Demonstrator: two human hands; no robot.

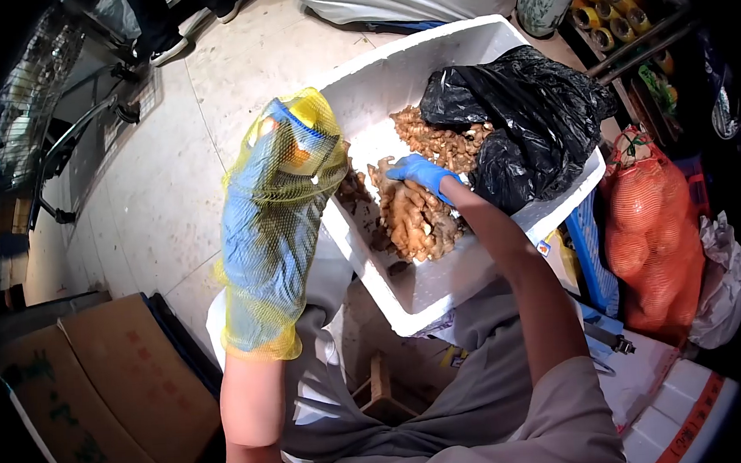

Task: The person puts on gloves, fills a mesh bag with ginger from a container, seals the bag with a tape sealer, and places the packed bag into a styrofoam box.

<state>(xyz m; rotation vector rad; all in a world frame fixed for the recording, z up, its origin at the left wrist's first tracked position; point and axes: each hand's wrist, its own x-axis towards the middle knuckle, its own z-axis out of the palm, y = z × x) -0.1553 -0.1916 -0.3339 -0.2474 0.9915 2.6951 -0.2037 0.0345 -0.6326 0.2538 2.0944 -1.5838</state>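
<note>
The right hand (pixel 420 174), in a blue glove, grasps the far end of a big ginger piece (pixel 416 216), fingers laid over its top. That piece is in the left half of a white foam box (pixel 442 291), with smaller ginger (pixel 437 138) on the box floor just beyond it. A black bag (pixel 542 128) lies crumpled over the right side of the box, covering part of the small ginger.

The left hand (pixel 296 147) is raised just left of the box, inside a yellow net (pixel 260 230) that also covers most of the forearm and its blue sleeve. Folds and mesh blur the shape there, so I cannot tell whether its fingers are clenched or loose.

A wooden stool (pixel 383 392) shows near, between the knees. An orange sack (pixel 651 244) stands to the right, cardboard (pixel 109 392) lies near left, and another person's shoe (pixel 168 50) shows far left on the pale floor (pixel 162 151).
</note>
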